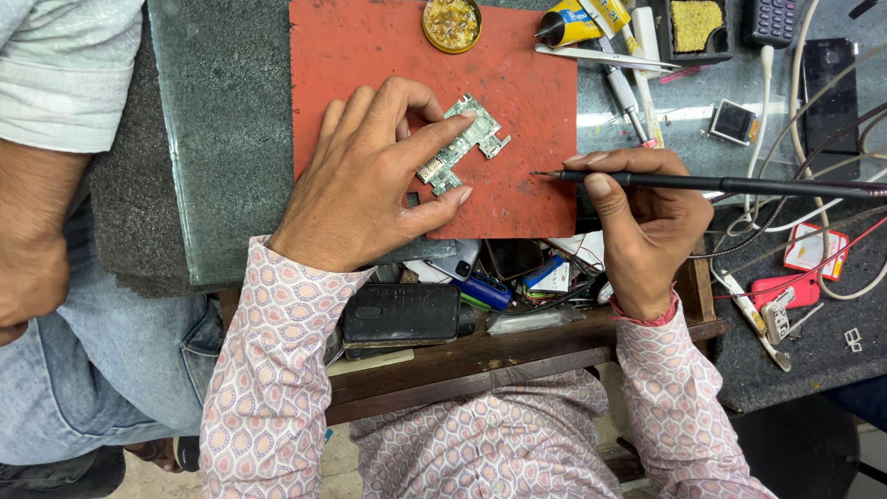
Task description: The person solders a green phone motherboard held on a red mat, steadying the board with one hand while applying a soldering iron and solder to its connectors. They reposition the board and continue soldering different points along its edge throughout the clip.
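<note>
1. While the grey worktop (231, 139) carries everything, a red-orange mat (517, 102) lies on it as the working surface, with tools, cables and a round tin of flux (452, 23) crowded at its far and right edges.
2. The left hand (370, 176) rests on the mat, its fingers (443, 125) spread and closed around a small green circuit board (462, 143), pinning it flat by its edges.
3. The right hand (647, 217) grips a slim black soldering iron (702, 183) like a pen, fingers closed on its barrel.
4. The board lies near the mat's middle, its long axis diagonal, running from near-left to far-right.
5. The iron lies almost level, its tip (536, 173) pointing left toward the board but clearly apart from it; judging by that gap, the board is held ready and no contact is made yet.
</note>
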